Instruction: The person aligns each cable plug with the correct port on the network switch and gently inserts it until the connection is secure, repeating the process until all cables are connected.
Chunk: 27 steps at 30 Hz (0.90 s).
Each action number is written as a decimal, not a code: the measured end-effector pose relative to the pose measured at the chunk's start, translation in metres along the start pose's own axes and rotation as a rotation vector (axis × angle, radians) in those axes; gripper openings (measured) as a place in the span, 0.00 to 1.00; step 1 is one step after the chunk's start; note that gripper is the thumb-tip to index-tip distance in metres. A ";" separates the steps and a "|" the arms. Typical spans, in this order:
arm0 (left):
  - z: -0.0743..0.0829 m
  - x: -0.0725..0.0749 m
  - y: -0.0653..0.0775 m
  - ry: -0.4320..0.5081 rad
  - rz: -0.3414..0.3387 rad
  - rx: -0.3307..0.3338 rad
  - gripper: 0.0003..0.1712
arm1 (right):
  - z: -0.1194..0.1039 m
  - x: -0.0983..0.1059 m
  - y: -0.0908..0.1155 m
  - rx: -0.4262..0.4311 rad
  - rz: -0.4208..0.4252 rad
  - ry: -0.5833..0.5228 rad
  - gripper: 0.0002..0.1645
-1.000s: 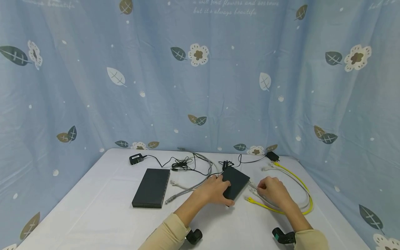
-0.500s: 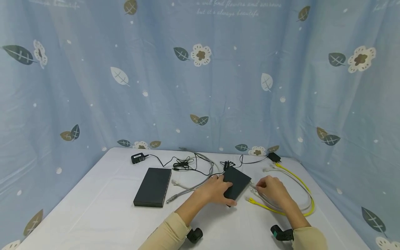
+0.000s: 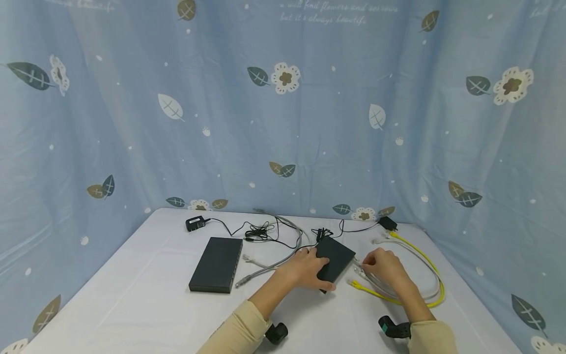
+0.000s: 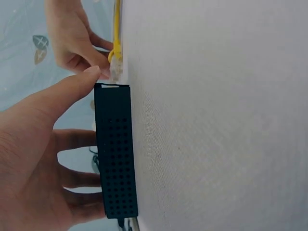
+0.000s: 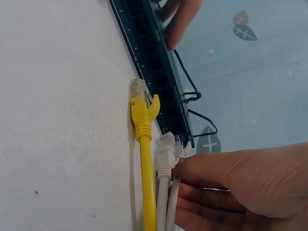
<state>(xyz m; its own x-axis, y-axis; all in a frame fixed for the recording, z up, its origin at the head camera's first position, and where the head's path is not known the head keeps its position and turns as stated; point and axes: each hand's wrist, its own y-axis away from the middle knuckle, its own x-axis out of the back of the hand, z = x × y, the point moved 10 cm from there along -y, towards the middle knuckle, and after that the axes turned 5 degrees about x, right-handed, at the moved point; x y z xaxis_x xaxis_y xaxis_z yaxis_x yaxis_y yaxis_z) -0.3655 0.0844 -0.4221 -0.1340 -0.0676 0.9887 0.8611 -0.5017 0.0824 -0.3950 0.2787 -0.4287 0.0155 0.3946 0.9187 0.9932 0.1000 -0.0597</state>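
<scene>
My left hand holds a small black network switch on the table, fingers across its top and thumb at its near corner. In the left wrist view, the vented side of the switch faces me. My right hand pinches a grey-white Ethernet cable close behind its plug, at the end of the switch's port row. Whether that plug sits in a port cannot be made out. Beside it lie another white plug and a yellow Ethernet cable, both loose.
A larger black switch lies at left. Behind are a black power adapter, its bundled cord, and a second adapter. A thick grey cable curves between the switches. Yellow cable loops at right.
My right forearm has swung slightly left while its fingers stay at the cable plug. The left hand and switch keep their place; the head view has shifted a little.
</scene>
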 end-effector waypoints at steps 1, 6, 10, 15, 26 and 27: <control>0.000 -0.001 0.000 0.001 0.000 0.000 0.47 | 0.001 0.000 0.000 -0.003 0.003 0.000 0.05; -0.002 -0.003 -0.003 0.012 0.001 0.017 0.46 | -0.001 -0.001 -0.002 0.035 0.026 0.002 0.04; -0.002 -0.004 -0.005 0.021 -0.006 0.019 0.47 | -0.003 0.000 -0.001 0.040 0.035 -0.004 0.04; -0.002 -0.004 -0.007 0.049 -0.010 0.007 0.47 | -0.001 0.001 -0.001 0.013 0.033 -0.006 0.04; 0.001 -0.004 -0.011 0.010 0.020 -0.038 0.43 | -0.004 0.002 -0.001 0.055 0.053 0.021 0.03; 0.001 -0.004 -0.011 0.006 0.024 -0.040 0.43 | -0.005 0.003 -0.001 0.061 0.058 0.026 0.03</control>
<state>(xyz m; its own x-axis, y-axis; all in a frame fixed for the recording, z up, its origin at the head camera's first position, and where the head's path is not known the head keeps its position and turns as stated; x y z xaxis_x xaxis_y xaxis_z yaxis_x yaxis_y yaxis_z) -0.3741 0.0913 -0.4267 -0.1166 -0.0852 0.9895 0.8437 -0.5341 0.0535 -0.3954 0.2747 -0.4240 0.0761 0.3779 0.9227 0.9817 0.1337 -0.1358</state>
